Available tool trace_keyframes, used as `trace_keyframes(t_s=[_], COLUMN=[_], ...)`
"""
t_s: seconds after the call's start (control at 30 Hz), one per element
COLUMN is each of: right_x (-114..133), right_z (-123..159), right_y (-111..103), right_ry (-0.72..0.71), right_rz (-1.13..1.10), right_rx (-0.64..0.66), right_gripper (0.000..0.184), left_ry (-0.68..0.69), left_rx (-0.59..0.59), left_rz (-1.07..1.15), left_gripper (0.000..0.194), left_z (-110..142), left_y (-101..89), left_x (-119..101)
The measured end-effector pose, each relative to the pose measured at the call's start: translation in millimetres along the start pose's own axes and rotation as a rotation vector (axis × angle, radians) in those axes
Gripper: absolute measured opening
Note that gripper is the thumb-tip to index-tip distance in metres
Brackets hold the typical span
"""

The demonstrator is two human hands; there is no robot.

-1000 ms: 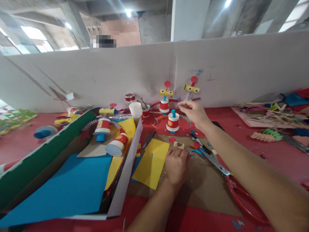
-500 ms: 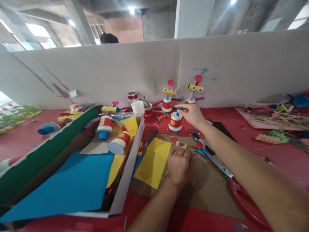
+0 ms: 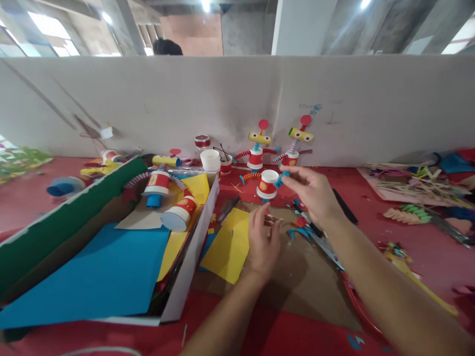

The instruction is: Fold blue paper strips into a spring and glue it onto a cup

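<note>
Between the fingertips of my right hand (image 3: 315, 193) is a small blue folded paper spring (image 3: 281, 179), just right of the rim of a red and white paper cup (image 3: 266, 187). An orange paper spring (image 3: 251, 176) sticks out from the cup's left side. My left hand (image 3: 264, 242) hovers over the brown cardboard (image 3: 300, 282) with fingers apart and nothing seen in them. Beside it lies a yellow paper sheet (image 3: 224, 252). Scissors (image 3: 327, 251), partly hidden by my right forearm, rest on the cardboard's right side.
Two paper-cup robot figures (image 3: 255, 158) (image 3: 291, 158) stand against the white partition (image 3: 166, 104). On the left is an open box (image 3: 191, 257) with blue paper (image 3: 96, 272) and another cup figure (image 3: 158, 184). Straw-like strips (image 3: 419, 183) lie to the right.
My right hand has pulled the blue paper spring off the cup's top and moved it right and slightly down. My left hand's fingers have opened. The view has tilted slightly.
</note>
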State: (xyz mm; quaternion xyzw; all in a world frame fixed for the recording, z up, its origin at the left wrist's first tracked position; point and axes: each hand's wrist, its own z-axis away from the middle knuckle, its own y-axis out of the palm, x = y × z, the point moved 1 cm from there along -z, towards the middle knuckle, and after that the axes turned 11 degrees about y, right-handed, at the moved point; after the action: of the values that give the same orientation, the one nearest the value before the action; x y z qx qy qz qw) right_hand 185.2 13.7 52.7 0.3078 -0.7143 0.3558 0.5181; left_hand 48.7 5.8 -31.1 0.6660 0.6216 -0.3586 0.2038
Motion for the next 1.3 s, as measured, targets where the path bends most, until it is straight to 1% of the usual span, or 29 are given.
trace_keyframes(t_s=[0.03,0.1,0.13,0.2,0.27,0.33,0.37,0.47,0.53,0.6,0.67,0.8,1.0,1.2,1.3], right_x=[-3.7,-15.1,-21.8,-33.6,-40.9,-44.0,-44.8,-48.5,-53.4,-58.9,-62.9,-64.0,-59.0,-57.8,-57.6], right_z=[16.4,46.6,58.9,76.1,84.6,88.0,89.1,93.1,96.6,99.9,102.1,103.5,103.6,106.4,109.0], right_y=[-0.7,-1.5,-1.8,-3.3,-6.4,-11.0,-13.5,-19.9,-22.3,-22.9,-22.4,-23.0,-23.7,-20.3,-17.7], right_ry=[0.064,0.174,0.228,0.298,0.322,0.316,0.309,0.293,0.290,0.293,0.289,0.281,0.281,0.236,0.227], right_rz=[-0.036,-0.090,-0.119,-0.168,-0.198,-0.206,-0.208,-0.227,-0.263,-0.284,-0.278,-0.248,-0.286,-0.210,-0.221], right_rx=[0.015,0.014,0.006,-0.033,-0.072,-0.069,-0.051,0.017,0.014,0.000,0.010,0.041,0.041,0.095,0.087], right_gripper=[0.027,0.028,0.029,0.032,0.032,0.031,0.030,0.028,0.027,0.026,0.025,0.025,0.024,0.023,0.024], left_ry=[-0.011,0.008,0.028,0.066,0.080,0.025,-0.035,-0.292,-0.446,-0.558,-0.633,-0.685,-0.661,-0.734,-0.747], left_rx=[-0.038,-0.058,-0.046,-0.003,0.046,0.069,0.066,0.028,0.015,0.007,0.000,-0.012,-0.028,-0.027,-0.032], left_rz=[0.050,0.092,0.096,0.096,0.123,0.203,0.265,0.476,0.582,0.658,0.714,0.774,0.820,0.836,0.901], left_gripper=[0.041,0.048,0.047,0.037,0.025,0.019,0.018,0.019,0.021,0.021,0.021,0.020,0.026,0.026,0.030], left_z=[-1.9,-4.3,-4.7,-3.8,-1.3,1.7,3.1,5.7,6.1,6.0,6.1,8.0,10.4,6.6,3.6], left_y=[-1.1,-3.1,-3.9,-4.5,-3.1,-0.1,1.8,7.0,9.2,10.3,10.8,11.6,8.6,2.8,1.3], left_x=[-0.4,-2.3,-3.7,-6.8,-9.1,-9.7,-9.3,-8.1,-9.4,-12.4,-15.4,-17.0,-16.9,-22.9,-23.7])
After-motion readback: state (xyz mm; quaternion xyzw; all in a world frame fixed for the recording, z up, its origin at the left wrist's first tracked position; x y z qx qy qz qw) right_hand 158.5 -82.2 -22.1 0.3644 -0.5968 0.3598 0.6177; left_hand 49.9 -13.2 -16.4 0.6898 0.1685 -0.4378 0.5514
